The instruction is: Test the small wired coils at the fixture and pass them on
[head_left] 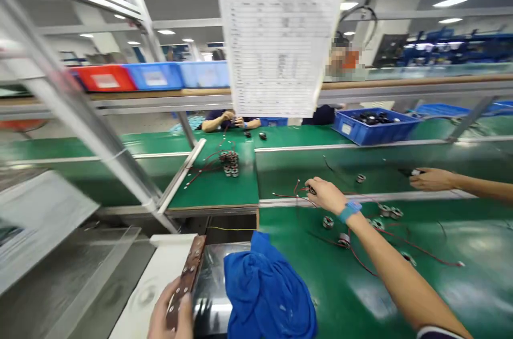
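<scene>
At the bottom left, my left hand (171, 311) is closed around the near end of a brown strip with pale round spots (191, 265). Its thumb lies on the right side of the strip, with fingers on the left. Beneath the strip is a white panel (162, 259); beside it is a shiny transparent surface (212, 280). A crumpled blue cloth (266, 293) lies to the right of the strip. My right hand is out of view.
From the right reach a person's hand with a teal wristband (328, 194), at a small part, and another hand (433, 179) holding a dark tool. Wired coils (343, 240) lie on the green table (304, 280). Paper (276, 39) hangs ahead; a blue bin (360, 136) stands behind.
</scene>
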The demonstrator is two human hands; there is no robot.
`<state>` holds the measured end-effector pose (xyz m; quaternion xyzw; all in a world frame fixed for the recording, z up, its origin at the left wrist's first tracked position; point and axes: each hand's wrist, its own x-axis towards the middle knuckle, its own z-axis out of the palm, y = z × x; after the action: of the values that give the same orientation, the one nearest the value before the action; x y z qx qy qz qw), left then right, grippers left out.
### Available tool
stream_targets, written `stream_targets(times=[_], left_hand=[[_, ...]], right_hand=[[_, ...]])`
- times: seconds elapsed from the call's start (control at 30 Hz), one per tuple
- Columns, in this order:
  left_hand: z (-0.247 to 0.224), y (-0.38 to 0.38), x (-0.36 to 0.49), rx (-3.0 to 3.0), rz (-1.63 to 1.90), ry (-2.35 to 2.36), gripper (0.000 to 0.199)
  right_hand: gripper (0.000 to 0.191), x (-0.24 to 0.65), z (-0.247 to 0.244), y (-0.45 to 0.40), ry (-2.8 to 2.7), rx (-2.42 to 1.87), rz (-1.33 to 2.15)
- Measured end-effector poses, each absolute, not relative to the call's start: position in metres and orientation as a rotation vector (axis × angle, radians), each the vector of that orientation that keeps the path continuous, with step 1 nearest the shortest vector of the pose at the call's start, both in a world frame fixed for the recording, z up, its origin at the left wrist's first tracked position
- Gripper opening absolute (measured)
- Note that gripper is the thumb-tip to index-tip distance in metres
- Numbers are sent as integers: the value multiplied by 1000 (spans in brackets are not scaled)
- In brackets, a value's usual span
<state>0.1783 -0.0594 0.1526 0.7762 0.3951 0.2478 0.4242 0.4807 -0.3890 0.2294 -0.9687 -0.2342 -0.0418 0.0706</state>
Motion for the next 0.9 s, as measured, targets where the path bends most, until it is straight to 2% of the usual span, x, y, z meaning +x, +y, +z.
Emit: stream_targets(times=[0.1, 0.2, 0.23, 0.33, 0.37, 0.47, 0.57, 0.73, 0.9], left_hand=[[193, -91, 179, 2067, 976, 611, 55], [222, -111, 168, 2141, 930, 518, 71], [225, -112, 160, 2115, 851, 576, 68], [215, -103, 120, 1783, 592, 810, 39], [206, -99, 103, 1620, 564, 861, 38], [169, -94, 47, 1183, 630, 924, 49], [133, -102, 1, 870, 671, 951, 59], [99, -123, -37, 580, 574, 982, 68], [114, -132, -43, 635, 455, 893, 61]], right_hand=[[29, 437, 272, -329, -1274, -2413, -167], [28, 383, 292, -249, -1666, -1957, 36], [29, 366, 291, -219, -1755, -1836, 108], [28, 315, 261, -117, -1929, -1613, 255], [27, 295, 245, -82, -1966, -1599, 279], [26, 224, 189, 8, -2091, -1707, 346], [26, 156, 140, 61, -2260, -1868, 466], [30, 97, 96, 79, -2341, -2057, 518], [34, 85, 86, 74, -2301, -2145, 486]])
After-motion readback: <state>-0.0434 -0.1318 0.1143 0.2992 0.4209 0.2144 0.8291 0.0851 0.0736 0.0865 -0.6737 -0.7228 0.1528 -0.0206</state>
